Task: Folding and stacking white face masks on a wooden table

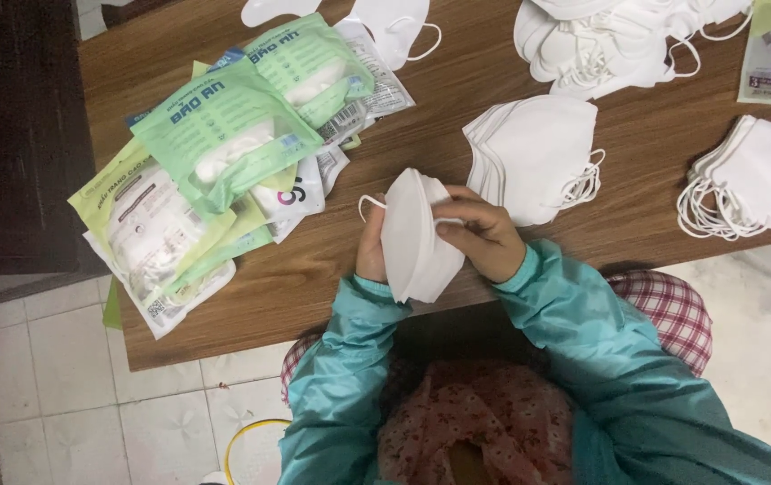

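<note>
Fingers of your right hand (484,235) are curled over the outer face of a small stack of folded white masks (417,235), thumb pressing near the fold, while your left hand (370,244) clasps the same stack from behind, mostly hidden by it. One ear loop (366,205) sticks out to the left above your left thumb. You hold the stack upright just over the near edge of the wooden table (332,269), in front of your teal sleeves (574,314).

By the look of it, you are squaring up a handful of masks, the step ahead of bagging. Going on from here would call for keeping the edges flush and the loops tucked in so nothing snags.

Just beyond your right hand lies another fanned stack of masks (529,157), with a further stack (749,180) at the far right and a loose heap (610,36) at the top edge. To your left, green and clear packets (215,144) lie overlapping in a pile.
</note>
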